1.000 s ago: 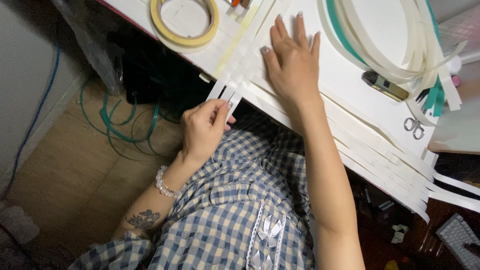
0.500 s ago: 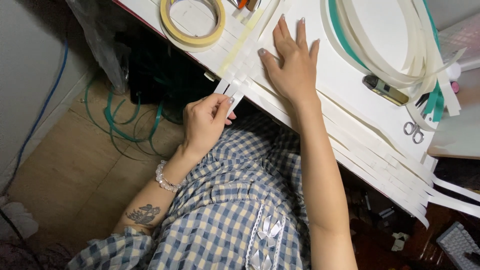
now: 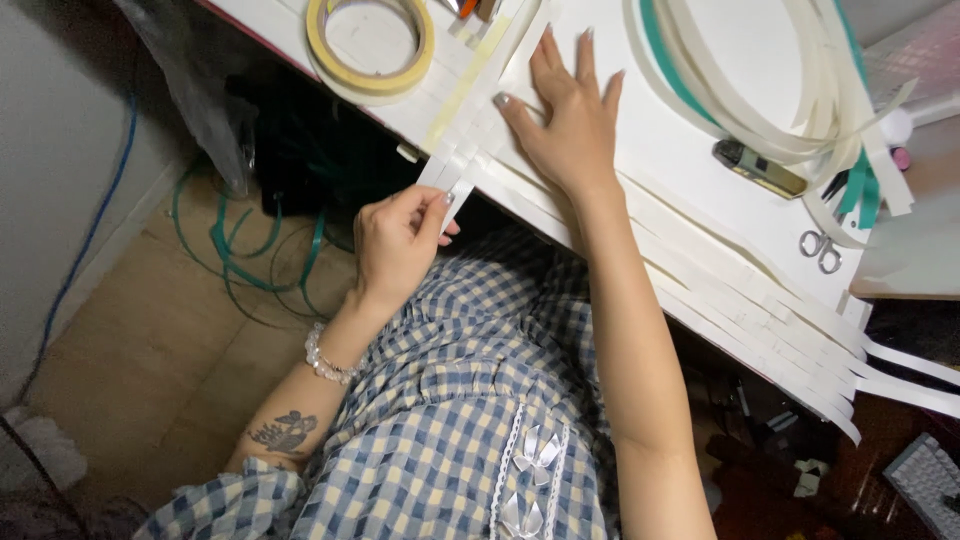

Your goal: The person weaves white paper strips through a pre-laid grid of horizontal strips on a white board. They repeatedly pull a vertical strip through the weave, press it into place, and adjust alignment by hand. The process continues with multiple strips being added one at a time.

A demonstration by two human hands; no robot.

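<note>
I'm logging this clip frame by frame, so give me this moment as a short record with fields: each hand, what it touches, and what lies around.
left hand: pinches the ends of white paper strips at the table edge
right hand: pressed flat, fingers spread, on the long white strips lying along the table
tape roll: yellowish, flat on the table beyond the left hand
scissors: small, near the far strip ends
strip coil: white and green loops on the table
floor: green cables below the table
</note>
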